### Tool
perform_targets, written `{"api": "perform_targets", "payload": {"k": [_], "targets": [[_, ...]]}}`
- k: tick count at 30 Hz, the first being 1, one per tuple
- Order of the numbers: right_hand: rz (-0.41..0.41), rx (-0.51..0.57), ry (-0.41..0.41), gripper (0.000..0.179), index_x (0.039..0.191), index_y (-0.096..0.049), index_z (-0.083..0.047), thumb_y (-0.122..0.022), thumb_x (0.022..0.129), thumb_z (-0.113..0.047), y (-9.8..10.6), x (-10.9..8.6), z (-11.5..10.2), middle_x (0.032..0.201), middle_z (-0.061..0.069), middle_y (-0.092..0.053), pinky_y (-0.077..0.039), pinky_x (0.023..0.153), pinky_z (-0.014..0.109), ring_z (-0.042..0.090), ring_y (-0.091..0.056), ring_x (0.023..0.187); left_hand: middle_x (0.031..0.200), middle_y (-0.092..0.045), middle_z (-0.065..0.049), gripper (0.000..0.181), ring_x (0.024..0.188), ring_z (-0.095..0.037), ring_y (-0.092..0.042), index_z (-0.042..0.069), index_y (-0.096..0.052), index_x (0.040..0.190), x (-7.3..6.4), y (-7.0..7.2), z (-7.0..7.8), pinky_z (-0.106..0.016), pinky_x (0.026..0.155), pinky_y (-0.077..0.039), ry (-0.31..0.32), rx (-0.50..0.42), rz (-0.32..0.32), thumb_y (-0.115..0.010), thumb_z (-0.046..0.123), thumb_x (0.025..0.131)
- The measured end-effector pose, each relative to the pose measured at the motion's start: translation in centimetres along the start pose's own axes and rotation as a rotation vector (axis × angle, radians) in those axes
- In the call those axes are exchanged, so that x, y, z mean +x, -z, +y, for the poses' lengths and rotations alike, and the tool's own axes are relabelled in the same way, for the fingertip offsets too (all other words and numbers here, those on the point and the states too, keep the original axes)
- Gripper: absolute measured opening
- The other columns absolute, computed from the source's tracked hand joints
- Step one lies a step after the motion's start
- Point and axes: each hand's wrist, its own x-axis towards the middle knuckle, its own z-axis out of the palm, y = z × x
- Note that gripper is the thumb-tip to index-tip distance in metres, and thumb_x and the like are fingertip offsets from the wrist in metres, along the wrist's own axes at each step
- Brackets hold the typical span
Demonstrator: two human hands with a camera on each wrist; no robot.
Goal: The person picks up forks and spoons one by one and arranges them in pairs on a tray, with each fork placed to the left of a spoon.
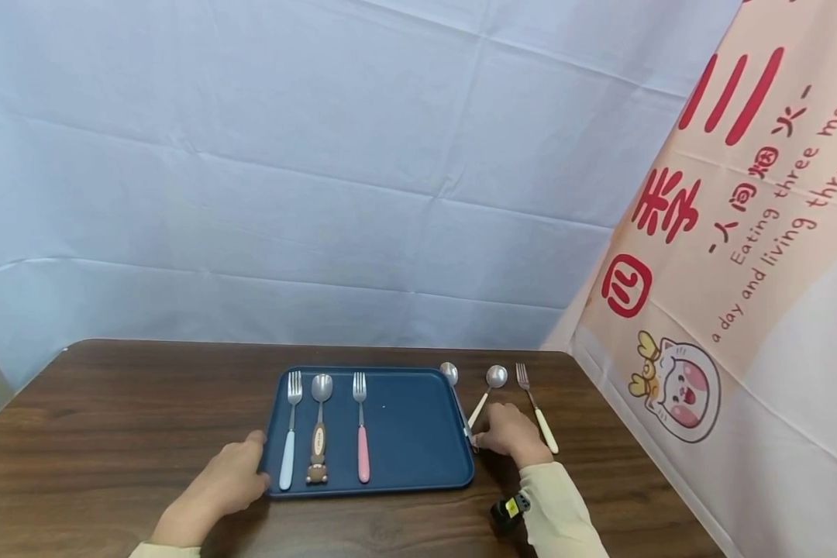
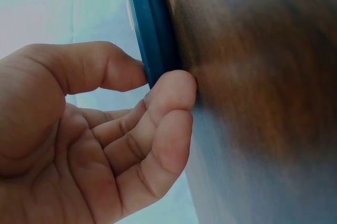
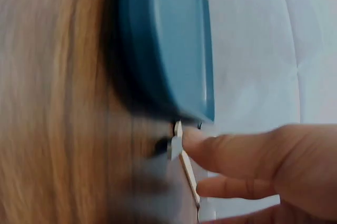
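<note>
My left hand (image 1: pixel 226 477) grips the left edge of a dark blue tray (image 1: pixel 418 434), thumb on the upper side and fingertips at the underside in the left wrist view. On the tray lie a light blue-handled fork (image 1: pixel 287 461), a brown bear-handled spoon (image 1: pixel 318 438) and a pink-handled fork (image 1: pixel 363 453). A silver spoon (image 1: pixel 449 372) slants along the tray's right rim. Its handle end is pinched by my right hand (image 1: pixel 508 430), thumb tip against the flat grey end (image 3: pixel 175 148) in the right wrist view. A cream-handled spoon (image 1: pixel 497 377) lies just beyond that hand.
Right of my right hand lies a cream-handled fork (image 1: pixel 545 430) on the brown wooden table (image 1: pixel 146 395). A black device with a yellow label (image 1: pixel 509 509) is by my right sleeve. Behind stands a pale cloth (image 1: pixel 286 194), with a printed banner (image 1: pixel 753 232) at right.
</note>
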Motion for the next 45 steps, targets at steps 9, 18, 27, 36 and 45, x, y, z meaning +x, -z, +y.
{"api": "perform_targets", "payload": {"k": [9, 18, 27, 36, 45], "targets": [[-0.021, 0.019, 0.061, 0.016, 0.065, -0.058, -0.01, -0.07, 0.075, -0.003, -0.3, 0.1, -0.7, 0.063, 0.003, -0.05, -0.037, 0.05, 0.032, 0.018, -0.045, 0.055, 0.084, -0.058, -0.026, 0.058, 0.044, -0.016, -0.052, -0.02, -0.031, 0.128, -0.1, -0.2, -0.1, -0.03, 0.042, -0.043, -0.007, -0.016, 0.0, -0.057, -0.004, 0.078], [0.033, 0.074, 0.082, 0.014, 0.065, -0.056, -0.005, -0.061, 0.072, 0.006, -0.8, 1.2, -0.8, 0.055, 0.004, -0.05, -0.04, 0.046, 0.03, 0.017, -0.049, 0.047, 0.082, -0.057, -0.023, 0.057, 0.043, -0.016, -0.051, -0.02, -0.032, 0.127, -0.1, 0.0, -0.1, -0.03, 0.042, -0.043, -0.012, -0.013, 0.007, -0.057, -0.005, 0.078], [0.056, 0.141, 0.015, 0.032, 0.051, -0.037, -0.011, -0.053, 0.064, 0.014, -1.3, 2.1, -0.7, 0.042, -0.001, -0.039, -0.029, 0.038, 0.024, 0.013, -0.039, 0.038, 0.084, -0.057, -0.025, 0.059, 0.044, -0.016, -0.052, -0.02, -0.031, 0.129, -0.1, 0.0, -0.1, -0.03, 0.042, -0.043, 0.001, -0.002, -0.003, -0.057, -0.004, 0.079], [0.038, 0.153, -0.043, 0.017, 0.055, -0.051, -0.006, -0.062, 0.062, 0.005, -1.2, 1.9, -0.7, 0.047, 0.003, -0.047, -0.033, 0.037, 0.024, 0.014, -0.043, 0.037, 0.086, -0.057, -0.028, 0.057, 0.043, -0.016, -0.052, -0.02, -0.032, 0.128, -0.1, 0.0, 0.0, -0.03, 0.042, -0.044, 0.006, 0.002, 0.001, -0.058, -0.004, 0.079], [0.039, 0.166, -0.093, 0.012, 0.059, -0.055, -0.003, -0.064, 0.065, 0.002, -1.3, 1.7, -0.6, 0.049, 0.007, -0.052, -0.037, 0.036, 0.024, 0.013, -0.046, 0.035, 0.088, -0.057, -0.028, 0.057, 0.044, -0.016, -0.052, -0.02, -0.032, 0.127, -0.1, -0.1, 0.0, -0.03, 0.042, -0.044, -0.002, 0.0, 0.003, -0.058, -0.004, 0.079]]}}
